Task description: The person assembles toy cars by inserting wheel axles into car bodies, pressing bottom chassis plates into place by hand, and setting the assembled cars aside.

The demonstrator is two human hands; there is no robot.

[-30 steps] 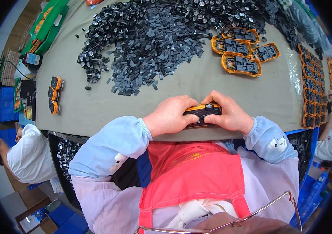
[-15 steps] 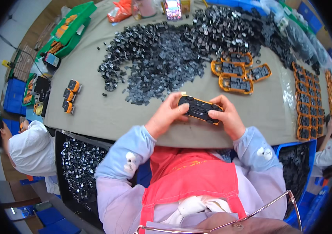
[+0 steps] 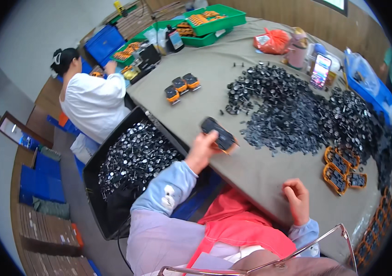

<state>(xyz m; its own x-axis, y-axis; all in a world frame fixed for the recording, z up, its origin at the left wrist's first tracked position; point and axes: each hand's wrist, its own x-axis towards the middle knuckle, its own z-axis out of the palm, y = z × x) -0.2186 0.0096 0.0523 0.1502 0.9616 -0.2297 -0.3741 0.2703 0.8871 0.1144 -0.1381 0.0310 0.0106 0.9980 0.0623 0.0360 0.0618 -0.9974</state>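
In my left hand [image 3: 200, 152] is an orange and black toy car [image 3: 217, 132], its black underside turned up, held by one end above the near edge of the table. The picture of it is a little blurred. My right hand [image 3: 298, 198] is apart from it, over the table edge to the right, with fingers curled in and nothing visible in them. Beyond the held car stand three finished-looking toy cars [image 3: 179, 86] in a short row. Several open orange car shells with black insides [image 3: 335, 179] lie right of my right hand.
Heaps of black wheels with axles [image 3: 265, 78] and flat dark pieces [image 3: 283, 126] cover the table's far middle. A black bin of wheels [image 3: 136, 156] stands at the table's left edge. A phone [image 3: 320, 70] leans at the back. A co-worker in white [image 3: 95, 103] sits at left.
My view has swung to the left. My right hand has let go of the toy car and drawn away. My left hand has carried the car leftward, toward the row of three cars.
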